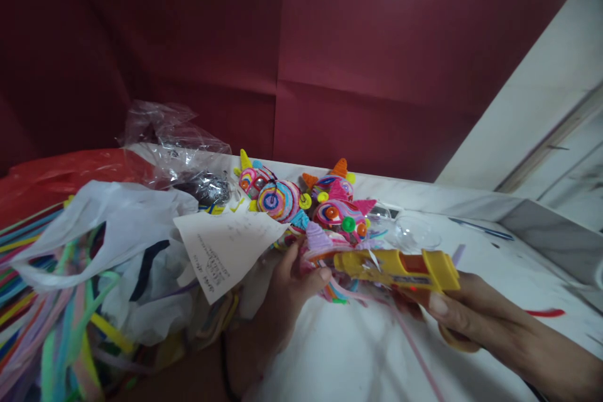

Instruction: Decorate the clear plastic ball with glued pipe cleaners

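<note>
Yellow glue gun [396, 267] held level above the white table [358, 352], nozzle end pointing toward the left hand [282, 301], just in front of the pile of bright craft figures [306, 201]. Blue-and-red label on its side, too blurred to read. Gripped by the right hand [464, 314] from below and behind; thumb [436, 304] laid along the underside, other fingers curled round the handle and mostly hidden.

Left hand just beside the nozzle, fingers bent and closed on a pink and purple pipe-cleaner piece [325, 245]; thumb tip pressed against it near the gun's tip. Cannot tell how tight the pinch is.

White paper slip [226, 251] touching the left hand's far side, printed with small dark text, tilted and unreadable.

Further left, a white plastic bag [122, 226] lying over a heap of loose pipe cleaners [42, 320], a red bag [70, 176] behind it, clear crumpled wrap [174, 138] at the back. Clear plastic dome [414, 232] right of the figures.

Bare tabletop open in front, between the wrists and toward the near edge, crossed by one thin pink strand [414, 345]. Table's right edge meets a grey ledge [546, 232]; dark red wall [330, 44] close behind.
</note>
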Action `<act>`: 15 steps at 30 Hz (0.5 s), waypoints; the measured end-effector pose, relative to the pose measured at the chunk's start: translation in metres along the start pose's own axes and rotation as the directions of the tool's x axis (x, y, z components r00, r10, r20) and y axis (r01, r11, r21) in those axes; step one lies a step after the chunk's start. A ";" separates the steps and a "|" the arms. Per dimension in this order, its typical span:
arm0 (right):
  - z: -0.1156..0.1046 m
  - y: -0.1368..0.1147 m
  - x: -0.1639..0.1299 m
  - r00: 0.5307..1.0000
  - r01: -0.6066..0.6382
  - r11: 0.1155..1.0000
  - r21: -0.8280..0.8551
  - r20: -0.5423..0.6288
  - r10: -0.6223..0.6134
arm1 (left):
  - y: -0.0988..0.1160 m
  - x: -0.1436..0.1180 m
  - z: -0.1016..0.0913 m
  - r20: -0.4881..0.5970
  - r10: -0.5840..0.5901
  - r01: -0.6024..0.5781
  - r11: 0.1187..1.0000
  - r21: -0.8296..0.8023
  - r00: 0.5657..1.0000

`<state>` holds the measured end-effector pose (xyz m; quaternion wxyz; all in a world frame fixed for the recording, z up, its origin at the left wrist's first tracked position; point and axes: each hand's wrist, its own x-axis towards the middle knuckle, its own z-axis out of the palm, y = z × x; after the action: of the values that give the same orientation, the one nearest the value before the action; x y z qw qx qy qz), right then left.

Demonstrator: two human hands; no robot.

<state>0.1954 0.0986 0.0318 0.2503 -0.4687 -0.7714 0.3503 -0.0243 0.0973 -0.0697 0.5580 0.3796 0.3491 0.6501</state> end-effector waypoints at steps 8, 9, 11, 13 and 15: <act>-0.003 0.008 0.003 0.995 0.078 0.996 0.043 0.064 -0.080 | 0.001 0.000 0.004 -0.075 -0.031 0.026 0.997 -0.071 0.997; -0.003 0.009 0.003 0.994 0.068 0.997 0.044 0.080 -0.071 | 0.000 0.000 0.004 -0.075 -0.033 0.028 0.997 -0.069 0.997; -0.004 0.010 0.002 0.994 0.039 0.998 0.048 0.102 -0.044 | -0.001 0.001 0.004 -0.074 -0.037 0.032 0.997 -0.068 0.997; -0.003 0.008 0.001 0.994 0.029 0.997 0.071 0.105 -0.037 | -0.001 0.001 0.003 -0.082 -0.044 0.038 0.997 -0.074 0.996; -0.002 0.003 0.000 0.996 0.020 0.995 0.098 0.089 -0.029 | 0.001 -0.001 0.003 -0.096 -0.065 0.058 0.995 -0.077 0.993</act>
<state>0.1982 0.1001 0.0305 0.2417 -0.4303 -0.7697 0.4050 -0.0216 0.0963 -0.0674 0.5737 0.3151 0.3633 0.6630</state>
